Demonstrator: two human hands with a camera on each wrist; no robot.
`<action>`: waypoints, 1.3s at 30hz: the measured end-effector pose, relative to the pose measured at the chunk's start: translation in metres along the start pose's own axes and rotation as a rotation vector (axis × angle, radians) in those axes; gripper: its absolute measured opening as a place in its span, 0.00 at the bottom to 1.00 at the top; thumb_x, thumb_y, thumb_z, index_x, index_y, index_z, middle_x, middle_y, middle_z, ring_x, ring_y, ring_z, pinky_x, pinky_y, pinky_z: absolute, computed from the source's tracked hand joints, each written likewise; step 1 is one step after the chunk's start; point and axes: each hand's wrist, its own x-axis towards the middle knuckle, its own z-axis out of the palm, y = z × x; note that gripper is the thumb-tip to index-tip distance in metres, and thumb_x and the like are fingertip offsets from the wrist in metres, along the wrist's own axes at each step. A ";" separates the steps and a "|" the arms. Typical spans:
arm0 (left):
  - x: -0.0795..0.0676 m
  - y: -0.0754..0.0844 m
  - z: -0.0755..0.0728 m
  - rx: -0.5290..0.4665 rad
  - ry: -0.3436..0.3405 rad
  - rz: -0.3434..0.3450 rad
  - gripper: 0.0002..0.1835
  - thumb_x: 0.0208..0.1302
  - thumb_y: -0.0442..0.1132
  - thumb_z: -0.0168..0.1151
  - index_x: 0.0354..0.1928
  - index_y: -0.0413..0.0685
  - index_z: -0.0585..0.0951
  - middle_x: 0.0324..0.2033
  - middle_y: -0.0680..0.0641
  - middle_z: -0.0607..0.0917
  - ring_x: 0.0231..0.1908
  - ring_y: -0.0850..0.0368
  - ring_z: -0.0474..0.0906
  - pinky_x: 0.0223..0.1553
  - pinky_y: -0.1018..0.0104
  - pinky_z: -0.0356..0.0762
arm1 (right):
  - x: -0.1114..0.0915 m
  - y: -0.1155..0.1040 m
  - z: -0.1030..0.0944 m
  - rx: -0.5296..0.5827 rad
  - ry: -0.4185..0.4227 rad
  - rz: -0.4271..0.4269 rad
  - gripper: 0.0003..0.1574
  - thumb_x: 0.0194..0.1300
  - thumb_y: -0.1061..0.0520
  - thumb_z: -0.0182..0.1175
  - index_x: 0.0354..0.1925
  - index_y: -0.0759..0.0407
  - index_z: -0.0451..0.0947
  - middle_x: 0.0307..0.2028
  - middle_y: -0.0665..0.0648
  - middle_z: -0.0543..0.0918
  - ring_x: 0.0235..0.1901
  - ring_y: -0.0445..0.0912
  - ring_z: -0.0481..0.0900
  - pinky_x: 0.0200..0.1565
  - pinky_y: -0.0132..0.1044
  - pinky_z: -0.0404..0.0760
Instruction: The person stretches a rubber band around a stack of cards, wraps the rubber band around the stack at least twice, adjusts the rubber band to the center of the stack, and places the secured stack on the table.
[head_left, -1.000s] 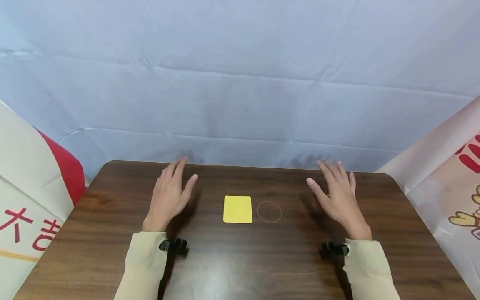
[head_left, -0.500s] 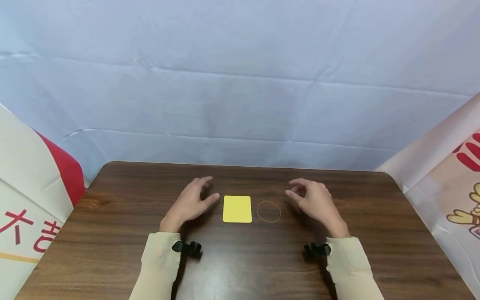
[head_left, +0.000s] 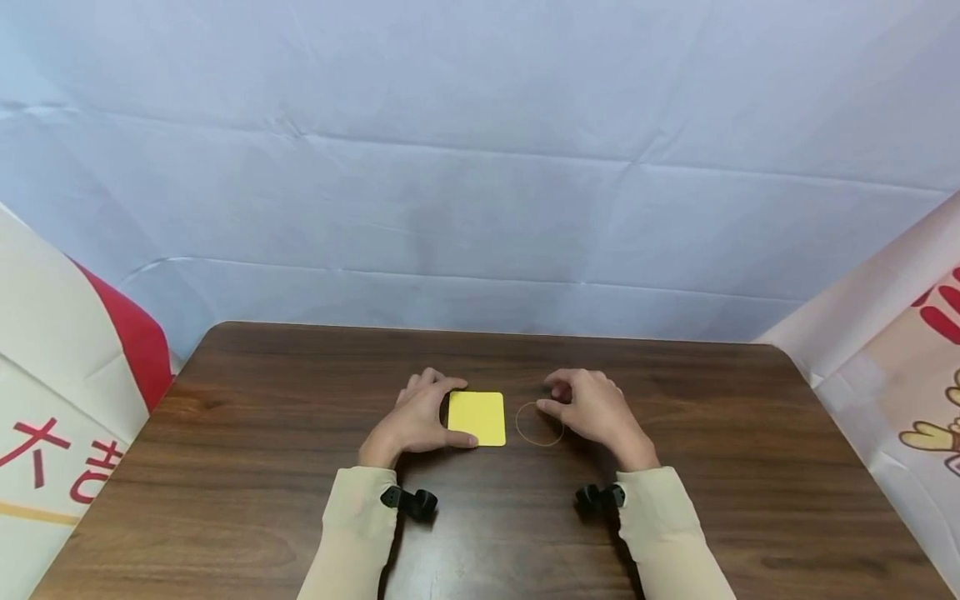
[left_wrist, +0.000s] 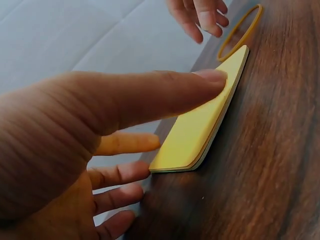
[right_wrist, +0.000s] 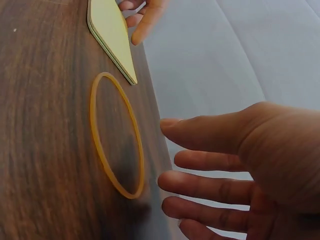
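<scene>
A thin stack of square yellow cards with rounded corners lies on the wooden table; its layered edge shows in the left wrist view. My left hand is spread around its left side, the index fingertip near the far edge and the thumb along the near edge. The fingers are fairly straight. Right of the cards lies a thin amber rubber band, flat in a loose oval. My right hand hovers by its right side, fingers loosely bent and holding nothing. In the right wrist view a gap shows between fingertips and band.
The dark brown wooden table ends at a pale cloth backdrop. Printed banners hang at the left and right. Small black cameras sit at the left wrist and right wrist.
Both hands have come inward from the table's sides. My left hand has reached the yellow cards, and my right hand has reached the rubber band's right side. Cards and band have stayed in place.
</scene>
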 end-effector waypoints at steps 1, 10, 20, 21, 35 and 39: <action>0.000 0.001 0.000 0.006 0.002 0.002 0.47 0.36 0.60 0.76 0.62 0.53 0.71 0.48 0.47 0.70 0.46 0.51 0.63 0.47 0.53 0.63 | 0.000 0.000 0.001 -0.005 -0.004 0.003 0.22 0.56 0.46 0.67 0.46 0.54 0.81 0.32 0.48 0.80 0.31 0.41 0.76 0.35 0.43 0.73; 0.002 0.009 0.002 0.015 -0.005 -0.037 0.44 0.34 0.53 0.79 0.58 0.51 0.74 0.48 0.47 0.68 0.45 0.50 0.61 0.45 0.54 0.60 | 0.003 0.000 0.008 -0.030 -0.041 0.012 0.20 0.55 0.47 0.68 0.44 0.53 0.81 0.34 0.50 0.79 0.33 0.44 0.75 0.36 0.44 0.73; 0.004 0.015 0.004 -0.097 -0.054 -0.054 0.42 0.31 0.42 0.81 0.51 0.49 0.66 0.36 0.49 0.69 0.38 0.52 0.63 0.39 0.60 0.63 | 0.004 -0.003 0.016 -0.031 -0.048 0.050 0.08 0.56 0.53 0.68 0.34 0.51 0.80 0.28 0.48 0.75 0.27 0.42 0.71 0.32 0.42 0.70; 0.005 0.016 0.004 -0.133 -0.068 -0.054 0.42 0.31 0.40 0.81 0.50 0.49 0.64 0.35 0.49 0.70 0.36 0.53 0.65 0.38 0.61 0.65 | 0.004 -0.003 0.016 -0.030 -0.049 0.061 0.06 0.56 0.53 0.67 0.33 0.50 0.79 0.27 0.47 0.75 0.26 0.42 0.71 0.32 0.41 0.69; 0.006 0.015 -0.002 -0.377 -0.031 0.017 0.25 0.51 0.23 0.61 0.49 0.45 0.65 0.34 0.43 0.73 0.31 0.52 0.72 0.29 0.65 0.72 | 0.002 -0.003 0.014 0.039 -0.142 0.036 0.06 0.68 0.59 0.52 0.32 0.54 0.74 0.28 0.50 0.74 0.25 0.44 0.69 0.32 0.40 0.68; 0.008 0.015 -0.001 -0.399 0.078 0.057 0.19 0.56 0.23 0.57 0.47 0.46 0.66 0.37 0.44 0.74 0.32 0.53 0.73 0.32 0.64 0.73 | 0.003 -0.001 0.008 0.136 -0.098 0.029 0.04 0.68 0.56 0.55 0.36 0.56 0.75 0.27 0.50 0.77 0.24 0.43 0.71 0.30 0.38 0.70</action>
